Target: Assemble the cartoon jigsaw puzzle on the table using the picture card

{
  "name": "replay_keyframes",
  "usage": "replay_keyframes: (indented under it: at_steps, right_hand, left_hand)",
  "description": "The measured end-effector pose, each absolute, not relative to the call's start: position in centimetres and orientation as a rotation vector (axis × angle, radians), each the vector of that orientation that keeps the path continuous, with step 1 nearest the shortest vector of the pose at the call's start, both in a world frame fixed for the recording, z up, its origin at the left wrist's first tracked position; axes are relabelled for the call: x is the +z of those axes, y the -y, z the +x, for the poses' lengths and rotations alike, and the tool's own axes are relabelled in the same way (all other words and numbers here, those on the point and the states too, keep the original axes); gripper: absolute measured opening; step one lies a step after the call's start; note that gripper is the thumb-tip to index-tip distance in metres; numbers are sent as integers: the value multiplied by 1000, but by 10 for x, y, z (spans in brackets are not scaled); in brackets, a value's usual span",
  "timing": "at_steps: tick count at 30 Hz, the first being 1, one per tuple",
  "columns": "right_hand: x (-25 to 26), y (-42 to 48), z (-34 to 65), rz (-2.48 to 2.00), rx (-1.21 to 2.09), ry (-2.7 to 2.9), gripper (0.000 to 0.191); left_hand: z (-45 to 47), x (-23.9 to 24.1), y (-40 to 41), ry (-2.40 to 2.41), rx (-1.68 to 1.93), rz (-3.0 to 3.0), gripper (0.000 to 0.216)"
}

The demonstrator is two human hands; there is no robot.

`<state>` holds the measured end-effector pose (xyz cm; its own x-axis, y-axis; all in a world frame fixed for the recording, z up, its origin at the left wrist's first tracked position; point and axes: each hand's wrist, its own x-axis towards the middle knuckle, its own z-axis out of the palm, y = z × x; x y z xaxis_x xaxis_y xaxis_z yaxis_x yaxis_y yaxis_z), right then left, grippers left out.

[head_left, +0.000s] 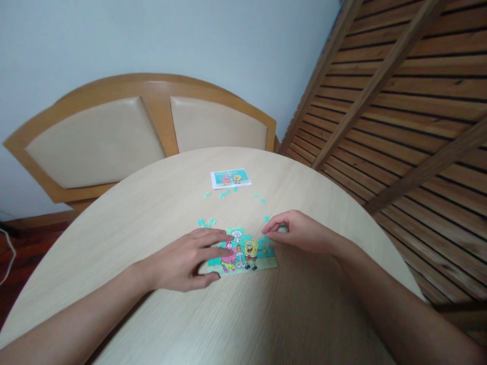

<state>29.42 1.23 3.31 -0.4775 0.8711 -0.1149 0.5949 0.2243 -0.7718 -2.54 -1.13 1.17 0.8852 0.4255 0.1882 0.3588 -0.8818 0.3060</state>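
Note:
A partly assembled jigsaw puzzle (250, 259) with cartoon figures on a turquoise background lies on the table in front of me. My left hand (186, 258) rests flat over its left side, fingers spread, covering some of the picture. At the upper right edge of the puzzle, my right hand (294, 230) is closed in a pinch. Whatever may be between those fingertips is too small to make out. A loose turquoise puzzle piece (266, 219) lies just beyond the right fingertips. More loose pieces (206, 222) are gathered beyond my left hand.
Farther back on the round wooden table (152, 203) lies a reference picture card (231, 178). Several puzzle pieces (225, 194) are scattered just in front of it. A padded bench (160, 116) stands behind the table, and a slatted wooden panel (395, 101) rises at the right.

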Motion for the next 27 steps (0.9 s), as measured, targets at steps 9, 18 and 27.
replay_keyframes:
  at_steps: [9, 18, 27]
  right_hand:
    - [34, -13, 294, -1385, 1066, 2249, 19]
    - [32, -12, 296, -1346, 1079, 2289, 18]
    - [32, -12, 295, -1339, 1041, 2332, 18]
  left_hand:
    - [-25, 13, 11, -585, 353, 2804, 50]
    - [-26, 12, 11, -581, 373, 2789, 51]
    - [-25, 12, 11, -591, 354, 2787, 52]
